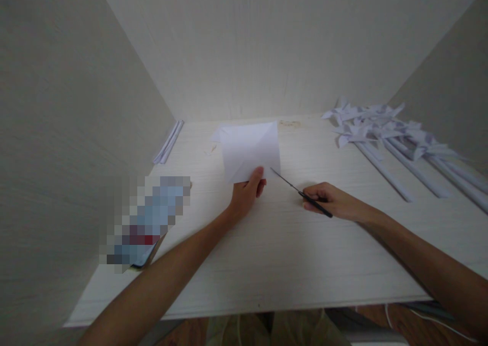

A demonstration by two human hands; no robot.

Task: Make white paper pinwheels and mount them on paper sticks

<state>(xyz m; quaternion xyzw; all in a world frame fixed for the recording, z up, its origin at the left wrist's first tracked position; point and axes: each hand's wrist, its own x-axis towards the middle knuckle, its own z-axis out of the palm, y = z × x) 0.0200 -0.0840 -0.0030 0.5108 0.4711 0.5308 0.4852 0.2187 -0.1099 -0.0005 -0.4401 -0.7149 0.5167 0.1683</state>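
Observation:
My left hand [247,189] grips a square sheet of white paper [249,148] by its lower edge, thumb on top and fingers beneath. Faint diagonal creases run across the sheet. In my right hand [330,199] is a pair of scissors [299,190] with dark handles. Its narrow blades point up and left, with the tip at the lower right corner of the paper. Whether the tip touches the paper I cannot tell. Another piece of white paper [216,134] shows partly behind the sheet's left side.
Several white paper pinwheels [366,127] on rolled paper sticks [415,170] lie at the right. Folded paper strips [169,142] rest along the left wall. A phone-like device [147,252], mostly blurred out, is at the left. Walls enclose the white table [259,264] on three sides.

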